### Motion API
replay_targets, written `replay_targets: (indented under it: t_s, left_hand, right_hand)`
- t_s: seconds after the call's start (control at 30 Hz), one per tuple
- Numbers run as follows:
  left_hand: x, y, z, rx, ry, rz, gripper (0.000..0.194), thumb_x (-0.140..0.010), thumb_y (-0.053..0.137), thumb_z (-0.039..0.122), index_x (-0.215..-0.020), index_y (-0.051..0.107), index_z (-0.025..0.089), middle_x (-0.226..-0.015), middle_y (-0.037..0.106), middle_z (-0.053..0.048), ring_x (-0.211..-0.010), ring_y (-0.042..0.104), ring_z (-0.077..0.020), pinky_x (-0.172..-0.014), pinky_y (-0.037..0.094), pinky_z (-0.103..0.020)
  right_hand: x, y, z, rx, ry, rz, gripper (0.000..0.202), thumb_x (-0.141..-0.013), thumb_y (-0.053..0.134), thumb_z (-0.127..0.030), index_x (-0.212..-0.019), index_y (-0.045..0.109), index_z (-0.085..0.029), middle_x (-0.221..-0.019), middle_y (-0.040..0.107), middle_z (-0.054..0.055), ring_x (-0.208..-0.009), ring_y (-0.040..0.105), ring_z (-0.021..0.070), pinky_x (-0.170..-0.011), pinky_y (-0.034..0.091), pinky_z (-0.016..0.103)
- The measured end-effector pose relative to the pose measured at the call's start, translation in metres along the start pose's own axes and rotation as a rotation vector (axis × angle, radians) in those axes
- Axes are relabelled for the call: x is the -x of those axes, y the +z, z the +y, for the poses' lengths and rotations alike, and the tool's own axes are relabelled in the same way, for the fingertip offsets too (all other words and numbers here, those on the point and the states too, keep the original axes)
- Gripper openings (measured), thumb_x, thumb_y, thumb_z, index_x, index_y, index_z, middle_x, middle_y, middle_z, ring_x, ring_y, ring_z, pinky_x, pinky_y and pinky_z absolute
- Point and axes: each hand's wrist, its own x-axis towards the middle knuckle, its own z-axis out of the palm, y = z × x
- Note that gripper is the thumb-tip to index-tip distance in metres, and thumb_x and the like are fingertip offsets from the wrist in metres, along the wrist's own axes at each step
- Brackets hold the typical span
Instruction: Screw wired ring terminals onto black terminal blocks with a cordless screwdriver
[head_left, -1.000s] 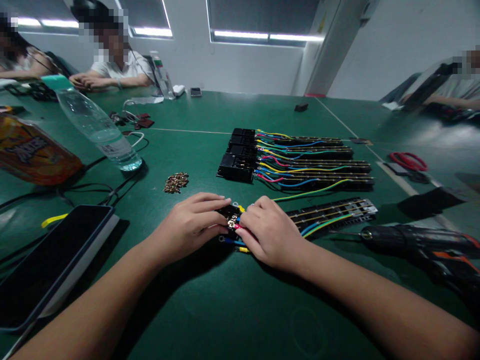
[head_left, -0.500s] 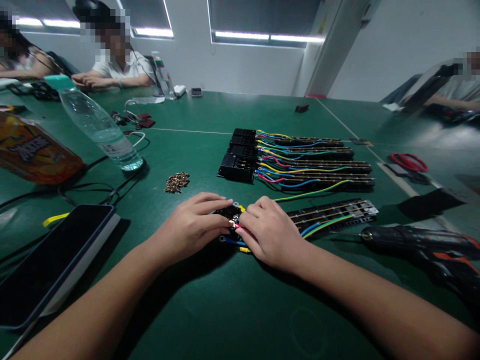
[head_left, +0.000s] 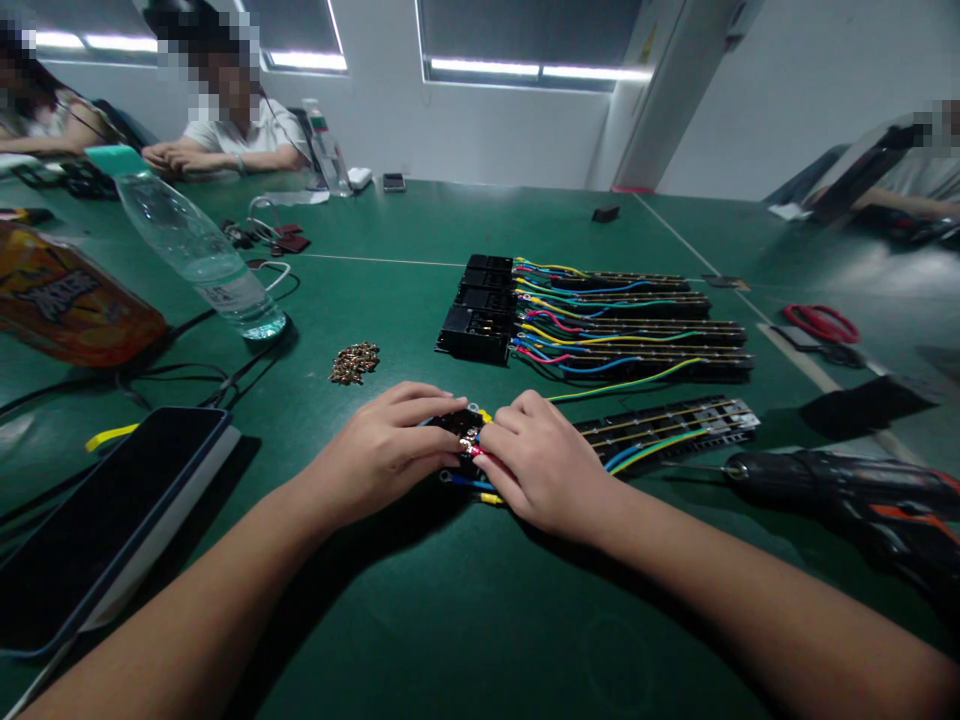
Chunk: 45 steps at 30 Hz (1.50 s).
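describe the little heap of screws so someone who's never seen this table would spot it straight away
On the green table, find the tilted-looking clear bottle with the teal cap. Just to its right, beyond the left hand, lies the heap of screws. It is a loose pile of tiny brassy metal pieces, unlike the long black wired units further right.

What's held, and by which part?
Left hand: nearest black block, at its outer end. Right hand: wires, by the red end. Exact contact hidden.

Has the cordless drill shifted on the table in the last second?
No. The cordless drill keeps its place relative to the red cable coil, on the near side of it; no visible shift.
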Motion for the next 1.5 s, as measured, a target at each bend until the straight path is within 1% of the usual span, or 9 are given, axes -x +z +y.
replay_targets:
  t_s: [0.17, 0.47, 0.63, 0.93, 1.03, 1.17, 1.27, 1.4, 1.5]
  left_hand:
    - [0.0009, -0.0004, -0.0006, 0.008, -0.012, -0.018, 0.012, -0.092, 0.065, 0.021, -0.100, 0.074, 0.021, -0.125, 0.069, -0.010, -0.113, 0.062, -0.0264, -0.091, 0.058, -0.044]
    - [0.0030, -0.0003, -0.0010, 0.011, -0.011, -0.027, 0.011, -0.092, 0.065, 0.020, -0.098, 0.074, 0.021, -0.127, 0.068, -0.009, -0.114, 0.061, -0.0255, -0.092, 0.056, -0.043]
    - [0.0025, 0.0000, -0.0014, 0.022, -0.017, -0.037, 0.013, -0.092, 0.065, 0.021, -0.102, 0.073, 0.022, -0.127, 0.067, -0.009, -0.115, 0.060, -0.0254, -0.093, 0.056, -0.043]
    - [0.0017, -0.0003, -0.0015, 0.034, -0.013, -0.043, 0.013, -0.092, 0.065, 0.021, -0.102, 0.073, 0.022, -0.126, 0.067, -0.009, -0.115, 0.059, -0.0245, -0.094, 0.054, -0.042]
    - [0.0012, -0.0002, -0.0018, 0.033, -0.013, -0.042, 0.012, -0.092, 0.065, 0.020, -0.101, 0.073, 0.021, -0.126, 0.067, -0.009, -0.114, 0.059, -0.0244, -0.093, 0.054, -0.042]
    - [0.0012, 0.0004, -0.0021, 0.032, -0.014, -0.042, 0.012, -0.092, 0.065, 0.021, -0.101, 0.073, 0.022, -0.126, 0.067, -0.009, -0.114, 0.059, -0.0242, -0.094, 0.054, -0.041]
    - [0.0010, 0.0001, -0.0016, 0.036, -0.021, -0.052, 0.012, -0.092, 0.065, 0.021, -0.102, 0.073, 0.022, -0.126, 0.067, -0.009, -0.115, 0.059, -0.0241, -0.094, 0.054, -0.041]
    - [0.0007, -0.0014, -0.0008, 0.039, -0.023, -0.060, 0.012, -0.092, 0.065, 0.020, -0.101, 0.073, 0.022, -0.126, 0.066, -0.009, -0.115, 0.059, -0.0237, -0.095, 0.053, -0.040]
    - [0.0007, -0.0017, -0.0010, 0.039, -0.030, -0.067, 0.012, -0.092, 0.065, 0.020, -0.101, 0.073, 0.022, -0.127, 0.066, -0.008, -0.116, 0.058, -0.0240, -0.096, 0.052, -0.040]
  right_hand:
    - [-0.0012, 0.0006, 0.0010, -0.022, -0.003, -0.012, 0.027, -0.103, 0.039, -0.032, -0.091, 0.060, -0.018, -0.093, 0.063, 0.007, -0.085, 0.043, 0.0215, -0.084, 0.034, 0.037]
    - [-0.0003, 0.0012, 0.0029, -0.026, -0.005, 0.006, 0.025, -0.102, 0.042, -0.032, -0.091, 0.060, -0.018, -0.094, 0.063, 0.007, -0.086, 0.043, 0.0216, -0.083, 0.033, 0.037]
    - [-0.0006, 0.0009, 0.0015, -0.010, -0.003, 0.011, 0.025, -0.102, 0.042, -0.033, -0.091, 0.060, -0.018, -0.093, 0.063, 0.007, -0.086, 0.042, 0.0222, -0.080, 0.033, 0.038]
    - [-0.0012, 0.0023, 0.0023, -0.023, -0.010, -0.005, 0.027, -0.102, 0.042, -0.033, -0.090, 0.061, -0.019, -0.092, 0.063, 0.007, -0.085, 0.043, 0.0217, -0.083, 0.035, 0.038]
    - [-0.0003, 0.0031, 0.0044, -0.059, -0.018, 0.018, 0.028, -0.102, 0.044, -0.034, -0.087, 0.062, -0.018, -0.089, 0.063, 0.007, -0.083, 0.044, 0.0209, -0.083, 0.035, 0.038]
    - [0.0005, 0.0036, 0.0070, -0.100, -0.032, 0.082, 0.026, -0.100, 0.049, -0.032, -0.083, 0.061, -0.017, -0.083, 0.062, 0.006, -0.081, 0.045, 0.0204, -0.081, 0.036, 0.037]
    - [0.0009, 0.0031, 0.0069, -0.108, -0.019, 0.098, 0.023, -0.098, 0.052, -0.032, -0.083, 0.060, -0.017, -0.083, 0.062, 0.006, -0.082, 0.045, 0.0212, -0.079, 0.036, 0.036]
    - [0.0013, 0.0018, 0.0047, -0.102, 0.019, 0.068, 0.022, -0.098, 0.052, -0.033, -0.086, 0.060, -0.016, -0.087, 0.061, 0.008, -0.084, 0.044, 0.0221, -0.079, 0.036, 0.037]
    - [0.0017, 0.0012, 0.0039, -0.082, 0.017, 0.040, 0.024, -0.099, 0.049, -0.033, -0.089, 0.061, -0.015, -0.090, 0.062, 0.009, -0.084, 0.044, 0.0223, -0.081, 0.036, 0.038]
